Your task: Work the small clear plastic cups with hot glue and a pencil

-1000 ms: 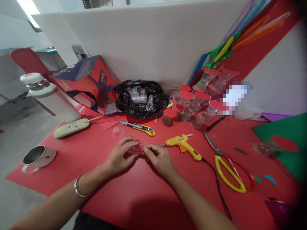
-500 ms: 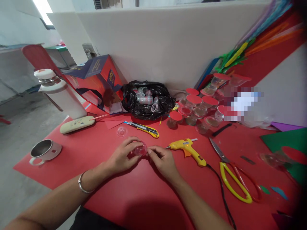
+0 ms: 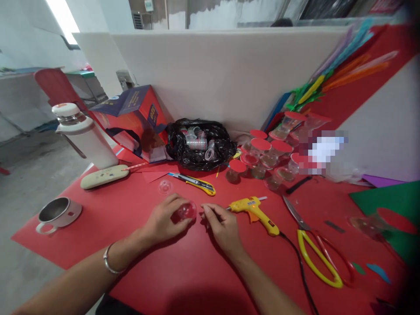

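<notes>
My left hand [image 3: 166, 221] is closed round a small clear plastic cup [image 3: 187, 211], gripping it between thumb and fingers just above the red table sheet. To its right, my right hand [image 3: 223, 226] has thumb and fingertips pinched together, a short gap away from the cup's rim. Whatever the pinch holds, if anything, is too small to make out. A yellow glue gun [image 3: 254, 211] lies just beyond my right hand. Behind my left hand are another small clear plastic piece [image 3: 166, 187] and a yellow utility knife [image 3: 197, 183].
At the back, a black plastic bag [image 3: 177, 158] holds stacked clear cups. Several red-topped cups [image 3: 260, 145] cluster right of it. Large scissors [image 3: 306, 245] lie at right, beside the glue gun's cord [image 3: 300, 258]. A mug [image 3: 61, 215], pencil case [image 3: 105, 176] and thermos [image 3: 88, 140] stand left.
My right fingers have come away from the cup's rim, leaving a small gap. My left hand still holds the cup. The camera view has tilted up slightly.
</notes>
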The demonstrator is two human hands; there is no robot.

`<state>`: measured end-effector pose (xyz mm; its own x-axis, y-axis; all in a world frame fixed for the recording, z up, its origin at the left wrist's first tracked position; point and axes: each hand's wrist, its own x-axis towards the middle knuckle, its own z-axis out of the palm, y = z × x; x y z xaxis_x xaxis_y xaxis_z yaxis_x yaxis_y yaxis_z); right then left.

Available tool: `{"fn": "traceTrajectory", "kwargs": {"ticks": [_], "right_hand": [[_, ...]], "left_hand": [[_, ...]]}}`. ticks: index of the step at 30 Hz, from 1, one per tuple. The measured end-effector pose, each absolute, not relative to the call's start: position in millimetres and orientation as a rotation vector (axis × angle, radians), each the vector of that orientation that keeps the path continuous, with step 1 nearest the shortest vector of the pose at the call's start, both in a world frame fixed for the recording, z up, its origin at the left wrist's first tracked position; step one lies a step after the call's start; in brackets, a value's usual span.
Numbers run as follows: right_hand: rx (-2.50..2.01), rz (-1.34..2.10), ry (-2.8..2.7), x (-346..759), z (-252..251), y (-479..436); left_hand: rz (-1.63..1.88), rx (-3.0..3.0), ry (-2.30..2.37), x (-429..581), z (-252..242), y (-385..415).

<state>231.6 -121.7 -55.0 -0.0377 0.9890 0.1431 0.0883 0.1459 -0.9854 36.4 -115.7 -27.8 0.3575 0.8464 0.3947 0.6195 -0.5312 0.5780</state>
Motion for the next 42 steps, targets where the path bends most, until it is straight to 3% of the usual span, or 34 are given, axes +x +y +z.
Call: {"fn": "traceTrajectory", "kwargs": {"ticks": [6, 21, 26, 34, 42], "right_hand": [[-1.149, 0.984, -1.434, 229, -52, -120], [-1.090, 0.712, -1.703, 224, -53, -124], [-1.080, 0.639, -1.728, 223, -53, -125], [-1.150, 0.527, -1.713, 219, -45, -126], [-1.001, 0.402, -1.961, 173, -57, -131]], "left_hand": [[0.391, 2.515, 1.464, 35, -20, -120], [0.471, 2.556, 1.367, 38, -22, -133], [0.341, 2.512, 1.347, 41, -21, -134], [1.105, 2.090, 1.297, 25, -35, -112], [1.099, 1.608, 1.361, 25, -46, -109]]}}
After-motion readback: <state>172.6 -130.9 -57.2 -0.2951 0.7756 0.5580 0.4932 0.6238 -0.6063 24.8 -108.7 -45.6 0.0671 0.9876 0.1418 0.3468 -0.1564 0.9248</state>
